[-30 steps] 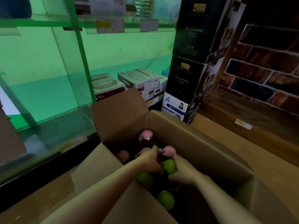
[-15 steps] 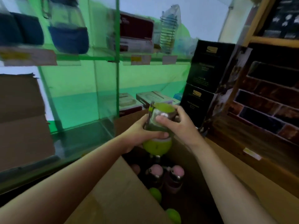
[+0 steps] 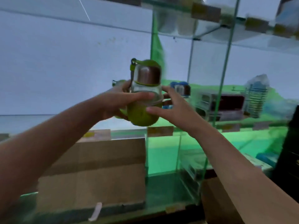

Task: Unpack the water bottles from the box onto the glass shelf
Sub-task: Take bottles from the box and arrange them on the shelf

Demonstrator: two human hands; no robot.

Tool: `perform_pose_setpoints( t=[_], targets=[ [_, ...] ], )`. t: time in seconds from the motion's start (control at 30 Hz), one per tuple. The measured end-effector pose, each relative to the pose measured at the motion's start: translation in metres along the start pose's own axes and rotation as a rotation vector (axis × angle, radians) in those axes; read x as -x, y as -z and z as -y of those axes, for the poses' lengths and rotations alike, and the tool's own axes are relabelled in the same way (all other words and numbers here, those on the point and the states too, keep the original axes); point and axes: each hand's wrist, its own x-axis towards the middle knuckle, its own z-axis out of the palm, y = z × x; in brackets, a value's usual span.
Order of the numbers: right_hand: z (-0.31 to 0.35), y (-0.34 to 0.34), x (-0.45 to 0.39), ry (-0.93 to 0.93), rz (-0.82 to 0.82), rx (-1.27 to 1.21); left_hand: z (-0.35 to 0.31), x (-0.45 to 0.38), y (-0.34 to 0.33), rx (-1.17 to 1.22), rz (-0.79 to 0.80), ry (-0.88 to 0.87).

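A green water bottle [image 3: 143, 97] with a clear middle, a metal collar and a green strap is held up in front of the glass shelf [image 3: 40, 122]. My left hand [image 3: 116, 102] grips its clear middle from the left. My right hand [image 3: 173, 107] is beside it on the right with fingers spread, only the thumb touching the green base. Part of another green bottle [image 3: 117, 82] shows on the shelf behind my left hand. A blue bottle [image 3: 180, 88] stands further right on the shelf. A corner of the cardboard box [image 3: 216, 201] shows at the bottom right.
A vertical glass divider [image 3: 226, 65] splits the shelf; right of it are a boxed appliance [image 3: 223, 104] and a wrapped wire rack [image 3: 257, 97]. Another glass shelf [image 3: 202, 12] runs overhead. A large carton [image 3: 97, 172] fills the lower compartment.
The green bottle has been lifted out of the box up to shelf height. My view has swung up from the box. My right hand has loosened its hold on the bottle.
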Motion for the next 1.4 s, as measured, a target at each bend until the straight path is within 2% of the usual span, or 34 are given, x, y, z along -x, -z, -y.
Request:
perform_pose_setpoints(
  t=[0.23,0.43,0.63,0.73,0.9,1.0,1.1,1.27,1.4],
  targets=[
    [0.027,-0.063,-0.046,0.025,0.114,0.103,0.03,-0.015,0.094,-0.106,-0.105,0.177],
    [0.018,-0.064,-0.04,-0.055,0.12,0.13,0.08,-0.027,0.101,-0.051,-0.128,0.259],
    [0.013,-0.06,-0.032,-0.099,0.082,0.136,0.079,-0.029,0.099,-0.013,-0.132,0.306],
    [0.015,-0.058,-0.025,-0.085,0.089,0.128,0.074,-0.024,0.093,-0.059,-0.236,0.308],
    [0.018,-0.046,-0.01,-0.075,0.066,0.088,0.059,-0.009,0.08,-0.234,-0.551,0.257],
    [0.017,-0.038,0.003,-0.064,0.049,0.083,0.043,0.006,0.064,-0.272,-0.603,0.18],
    [0.01,-0.027,0.021,-0.071,0.022,0.034,0.033,0.018,0.035,-0.251,-0.537,0.115],
    [-0.022,-0.002,0.062,-0.139,-0.1,-0.057,0.035,0.025,-0.042,-0.131,-0.242,0.048],
    [-0.073,0.029,0.111,-0.326,-0.193,-0.113,0.058,0.021,-0.128,-0.067,-0.119,0.063]
  ],
)
